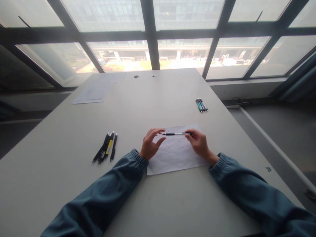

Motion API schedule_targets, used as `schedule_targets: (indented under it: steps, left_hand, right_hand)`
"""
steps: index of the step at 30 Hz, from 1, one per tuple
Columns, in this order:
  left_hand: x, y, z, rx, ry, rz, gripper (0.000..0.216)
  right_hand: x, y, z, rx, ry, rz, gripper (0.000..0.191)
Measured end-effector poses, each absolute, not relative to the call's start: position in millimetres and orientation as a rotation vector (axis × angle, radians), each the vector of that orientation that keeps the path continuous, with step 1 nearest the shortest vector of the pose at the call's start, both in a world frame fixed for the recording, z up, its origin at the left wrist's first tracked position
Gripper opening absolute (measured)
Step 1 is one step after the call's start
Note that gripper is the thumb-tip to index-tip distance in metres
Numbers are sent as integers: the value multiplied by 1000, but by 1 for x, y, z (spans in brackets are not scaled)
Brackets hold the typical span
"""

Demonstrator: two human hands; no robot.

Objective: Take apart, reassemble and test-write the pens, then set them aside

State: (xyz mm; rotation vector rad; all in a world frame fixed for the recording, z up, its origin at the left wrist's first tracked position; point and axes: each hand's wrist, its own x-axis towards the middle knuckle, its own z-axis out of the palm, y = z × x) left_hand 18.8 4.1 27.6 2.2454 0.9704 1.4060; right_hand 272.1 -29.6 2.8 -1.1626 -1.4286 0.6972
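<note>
the right hand [198,143] is pinching the pen [175,134] at its 3 o'clock end; the left hand [149,146], half open, is touching its 9 o'clock tip. it is probably feeling light and stiff.

One end of the pen [175,134] hides in the right hand [198,143]; marks on the paper [172,158] are too faint.

Light source: daylight, which reached you through the windows [182,56] ahead. Panes: overexposed, the view beyond washed pale. Table [158,95]: carried a soft sheen at its far end. Shadows: faint, soft-edged. Corners: dim. Edges: frames bowed by your wide lens. Sharpness: fair, slightly hazy.
</note>
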Motion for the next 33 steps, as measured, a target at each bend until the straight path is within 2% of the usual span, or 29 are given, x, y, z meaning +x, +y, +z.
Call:
schedule_targets:
  steps: [5,22,28,33]
  left_hand:
    - [18,4,25,2260,978,1434,19]
    - [19,5,23,2266,925,1418,22]
    - [19,3,25,2248,947,1373,7]
    - [19,2,25,2237,958,1343,12]
  right_hand:
    - [272,-29,3,-1159,-1432,703,18]
    - [271,-30,7,-1167,-1467,679,20]
    - [270,-30,5,-1137,-1500,685,20]
    - [271,-31,6,-1113,-1538,720,18]
